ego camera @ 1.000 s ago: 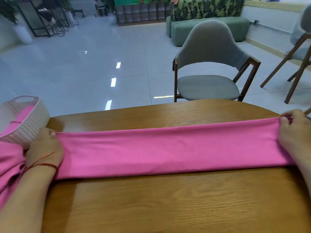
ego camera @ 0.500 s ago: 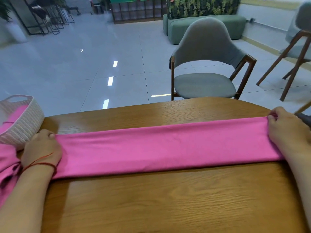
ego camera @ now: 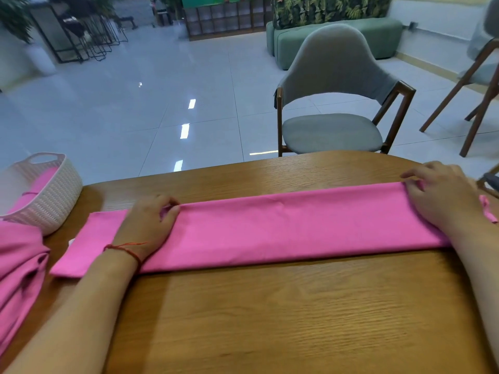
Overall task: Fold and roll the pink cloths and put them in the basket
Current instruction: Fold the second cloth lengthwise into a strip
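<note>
The left hand (ego camera: 149,224) slid inward; it and the right hand (ego camera: 445,201) pinch the left-right pink cloth (ego camera: 283,229).

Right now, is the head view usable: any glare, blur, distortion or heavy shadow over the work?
Head view: lamp glare streaks only the tiled floor; wide-angle bend curves the table edge; the pink cloth is sharp and evenly lit; a soft forearm shadow darkens the wood at left; the far background is slightly soft.

Open tabletop (ego camera: 270,319) in front; basket (ego camera: 54,201) and cloth pile (ego camera: 19,265) crowd left.
</note>
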`<state>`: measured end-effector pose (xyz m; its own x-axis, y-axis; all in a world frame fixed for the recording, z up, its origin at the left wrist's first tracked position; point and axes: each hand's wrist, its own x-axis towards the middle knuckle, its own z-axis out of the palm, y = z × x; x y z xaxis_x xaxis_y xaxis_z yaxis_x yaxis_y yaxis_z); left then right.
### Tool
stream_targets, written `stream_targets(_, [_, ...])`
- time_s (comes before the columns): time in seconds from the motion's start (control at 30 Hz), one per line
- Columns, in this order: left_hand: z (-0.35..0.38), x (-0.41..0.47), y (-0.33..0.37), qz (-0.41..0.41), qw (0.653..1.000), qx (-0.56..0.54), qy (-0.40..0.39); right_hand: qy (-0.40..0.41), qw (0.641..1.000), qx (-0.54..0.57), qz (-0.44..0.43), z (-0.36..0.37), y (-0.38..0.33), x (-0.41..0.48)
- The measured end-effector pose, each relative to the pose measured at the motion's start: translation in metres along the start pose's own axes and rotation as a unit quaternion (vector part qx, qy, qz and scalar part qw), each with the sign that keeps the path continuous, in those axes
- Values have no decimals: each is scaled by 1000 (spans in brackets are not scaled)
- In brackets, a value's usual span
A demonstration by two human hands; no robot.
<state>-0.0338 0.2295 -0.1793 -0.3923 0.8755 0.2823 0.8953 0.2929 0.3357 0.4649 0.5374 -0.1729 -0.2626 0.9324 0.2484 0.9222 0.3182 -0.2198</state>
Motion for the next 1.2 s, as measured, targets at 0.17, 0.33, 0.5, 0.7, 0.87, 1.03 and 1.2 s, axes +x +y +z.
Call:
stream_targets(0.17, [0, 2, 1, 4, 999, -35, 4, 0, 997, 22, -68, -6, -5, 1])
stream_targets(0.33, [2, 4, -2, -8, 999, -36, 10, -20, 987, 101, -122, 1, -3, 1])
stream_targets(0.5, [5, 9, -9, 0, 1000, -2, -7, -11, 989, 81, -124, 5, -2, 5])
stream_targets(0.7, [6, 19, -16, 19, 999, 48, -15, -14, 990, 50, -132, 8, -1, 6])
stream_targets(0.87, [10, 22, -21, 15, 999, 30, -30, -12, 990, 43, -135, 11, 2, 7])
stream_targets(1.03, [5, 26, -26, 28, 997, 50, -58, -39, 988, -15, -152, 10, 0, 13])
stream_targets(1.2, [-3, 45, -14, 55, 989, 71, -118, -81, 978, -56, -182, 6, -18, 28])
